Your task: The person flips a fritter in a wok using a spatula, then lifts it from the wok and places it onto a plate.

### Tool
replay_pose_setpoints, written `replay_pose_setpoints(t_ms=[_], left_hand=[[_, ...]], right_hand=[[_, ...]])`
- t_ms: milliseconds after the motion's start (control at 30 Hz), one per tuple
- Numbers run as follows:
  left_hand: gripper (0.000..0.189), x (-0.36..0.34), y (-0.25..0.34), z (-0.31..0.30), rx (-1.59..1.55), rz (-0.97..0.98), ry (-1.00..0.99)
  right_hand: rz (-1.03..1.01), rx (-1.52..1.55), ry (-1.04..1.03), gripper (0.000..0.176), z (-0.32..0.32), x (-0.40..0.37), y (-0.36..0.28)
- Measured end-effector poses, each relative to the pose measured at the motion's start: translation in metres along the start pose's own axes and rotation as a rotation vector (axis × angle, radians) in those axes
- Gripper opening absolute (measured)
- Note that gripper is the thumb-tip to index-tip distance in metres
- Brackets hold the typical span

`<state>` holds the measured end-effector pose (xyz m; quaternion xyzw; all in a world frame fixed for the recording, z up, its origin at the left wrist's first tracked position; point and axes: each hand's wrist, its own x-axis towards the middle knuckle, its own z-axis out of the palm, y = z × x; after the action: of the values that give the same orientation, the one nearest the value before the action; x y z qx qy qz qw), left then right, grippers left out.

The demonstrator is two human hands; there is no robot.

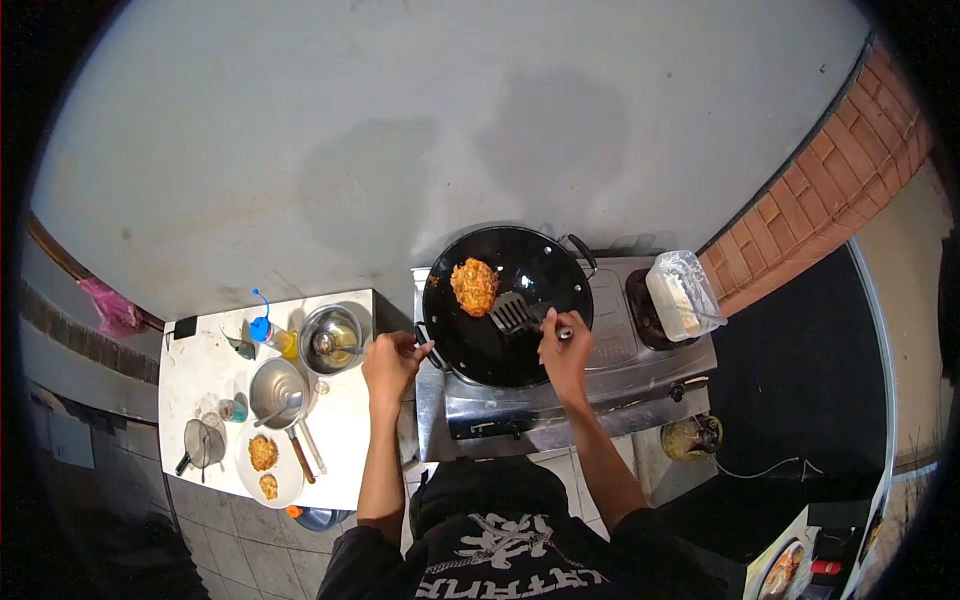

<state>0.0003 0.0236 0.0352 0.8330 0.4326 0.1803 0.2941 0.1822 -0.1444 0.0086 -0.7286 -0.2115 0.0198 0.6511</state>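
Note:
A black wok [508, 360] sits on the left side of the steel gas stove. Inside it, a golden-brown omelette-like fritter [474, 287] lies toward the upper left. My left hand [393, 362] is closed at the wok's left handle [436, 352], its fingertips on it. Wrapped round the handle of a slotted spatula [512, 312] is my right hand [564, 350], over the wok's right side. The spatula's head rests in the wok, close to the fritter's lower right edge.
On the white table [340, 430] at left are a plate [285, 490] with fried pieces, a saucepan [278, 390], a metal bowl [330, 330], a strainer [203, 445] and a blue-capped bottle [268, 335]. A plastic container [684, 297] stands on the right burner. The wall [400, 150] rises behind.

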Motion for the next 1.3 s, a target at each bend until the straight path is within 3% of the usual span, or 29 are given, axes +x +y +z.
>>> replay_pose_setpoints(t_ms=[133,333,667,733,900,967,1067,1300], left_hand=[[0.034,0.002,-0.009,0.007,0.008,0.016,0.032],[0.034,0.001,-0.005,0.003,0.001,0.016,0.030],[0.033,0.000,-0.002,0.002,-0.030,0.030,0.041],[0.033,0.000,-0.002,0.002,-0.034,0.019,0.031],[0.032,0.000,-0.004,0.003,-0.019,0.036,0.039],[0.031,-0.001,-0.004,0.001,-0.015,0.041,0.029],[0.032,0.002,-0.007,0.003,-0.031,0.059,0.032],[0.034,0.003,-0.006,0.004,-0.057,0.030,0.029]], right_hand=[[0.186,0.239,-0.014,0.032,-0.001,-0.011,-0.001],[0.186,0.320,0.093,0.033,0.003,-0.018,0.007],[0.178,0.204,0.140,0.033,0.011,-0.021,0.002],[0.183,0.166,0.056,0.034,0.011,-0.021,-0.003],[0.220,0.301,0.154,0.035,0.018,-0.017,0.001],[0.203,0.234,0.063,0.035,0.019,-0.017,-0.004],[0.227,0.308,0.122,0.033,0.022,-0.015,-0.002],[0.200,0.261,0.048,0.030,0.028,-0.019,-0.003]])
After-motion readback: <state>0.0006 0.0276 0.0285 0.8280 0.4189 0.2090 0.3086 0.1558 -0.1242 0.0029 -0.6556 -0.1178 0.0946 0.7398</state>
